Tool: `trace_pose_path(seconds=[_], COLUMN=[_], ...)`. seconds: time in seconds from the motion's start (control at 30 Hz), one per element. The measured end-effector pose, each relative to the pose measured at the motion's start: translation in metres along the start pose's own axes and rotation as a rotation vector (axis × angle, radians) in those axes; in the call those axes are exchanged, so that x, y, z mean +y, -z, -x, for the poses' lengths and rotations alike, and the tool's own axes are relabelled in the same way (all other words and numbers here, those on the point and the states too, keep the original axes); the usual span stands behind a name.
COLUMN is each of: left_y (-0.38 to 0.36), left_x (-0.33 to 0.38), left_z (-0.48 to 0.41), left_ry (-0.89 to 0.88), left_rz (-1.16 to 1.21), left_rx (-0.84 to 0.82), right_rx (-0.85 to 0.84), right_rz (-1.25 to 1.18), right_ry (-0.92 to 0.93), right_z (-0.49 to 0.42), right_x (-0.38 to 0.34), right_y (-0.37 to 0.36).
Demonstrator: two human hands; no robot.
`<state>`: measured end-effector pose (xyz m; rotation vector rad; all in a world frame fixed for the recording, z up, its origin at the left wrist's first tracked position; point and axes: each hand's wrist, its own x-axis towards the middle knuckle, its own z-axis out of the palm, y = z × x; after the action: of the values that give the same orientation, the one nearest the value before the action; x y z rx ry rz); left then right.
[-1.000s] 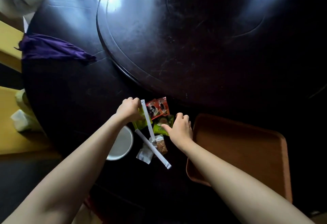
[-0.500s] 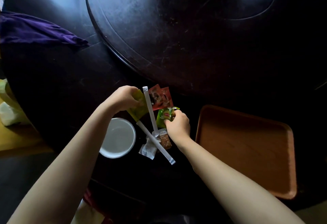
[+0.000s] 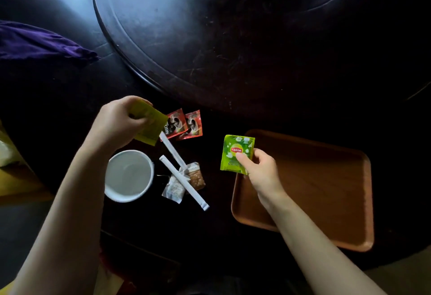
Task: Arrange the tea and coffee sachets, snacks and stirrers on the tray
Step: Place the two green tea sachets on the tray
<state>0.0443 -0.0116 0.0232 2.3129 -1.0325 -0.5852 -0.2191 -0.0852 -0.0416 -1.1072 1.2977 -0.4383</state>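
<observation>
0 items on the tray (image 3: 326, 243) so far, so it's early days. The right hand (image 3: 261, 171) pinches a green tea sachet (image 3: 235, 154) over the tray's near-left rim, thumb on its front. The left hand (image 3: 119, 124) grips a yellow sachet (image 3: 149, 124). 2 coffee sachets (image 3: 183, 124), 2 stirrers (image 3: 184, 184) and the snacks (image 3: 197, 175) sit on the table (image 3: 256, 49).

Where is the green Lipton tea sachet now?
In the head view, the green Lipton tea sachet is held in the right hand, over the left edge of the brown tray.
</observation>
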Motion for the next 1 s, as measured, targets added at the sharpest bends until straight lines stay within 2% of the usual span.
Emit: trace_pose_path(seconds=[0.1, 0.23, 0.3, 0.4, 0.53, 0.6, 0.67, 0.73, 0.83, 1.0], left_y=[-0.014, -0.057, -0.075, -0.093, -0.103, -0.105, -0.107, -0.109, -0.113, -0.118], left_x=[0.022, 0.045, 0.048, 0.05, 0.046, 0.044, 0.043, 0.042, 0.042, 0.039], left_z=[0.016, 0.036, 0.043, 0.051, 0.056, 0.057, 0.058, 0.06, 0.062, 0.065], left_ry=[0.07, 0.221, 0.281, 0.322, 0.331, 0.337, 0.345, 0.352, 0.353, 0.345], left_rz=[0.298, 0.617, 0.667, 0.7, 0.71, 0.703, 0.7, 0.704, 0.714, 0.698], left_rx=[-0.006, -0.215, -0.288, -0.347, -0.364, -0.346, -0.33, -0.322, -0.323, -0.357], right_rx=[0.107, 0.196, 0.242, 0.338, 0.449, 0.487, 0.4, 0.246, 0.168, 0.228], right_rz=[-0.016, 0.02, 0.091, 0.363, 0.613, 0.723, 0.817, 0.899, 1.013, 0.997], right_ry=[-0.046, -0.091, -0.061, 0.046, 0.151, 0.297, 0.501, 0.6, 0.619, 0.601], right_z=[-0.002, -0.015, -0.023, -0.035, -0.034, -0.027, -0.02, -0.017, -0.02, -0.023], right_x=[0.009, 0.023, 0.024, 0.025, 0.027, 0.034, 0.042, 0.049, 0.052, 0.055], right_y=[0.026, 0.044, 0.045, 0.042, 0.04, 0.045, 0.05, 0.051, 0.048, 0.045])
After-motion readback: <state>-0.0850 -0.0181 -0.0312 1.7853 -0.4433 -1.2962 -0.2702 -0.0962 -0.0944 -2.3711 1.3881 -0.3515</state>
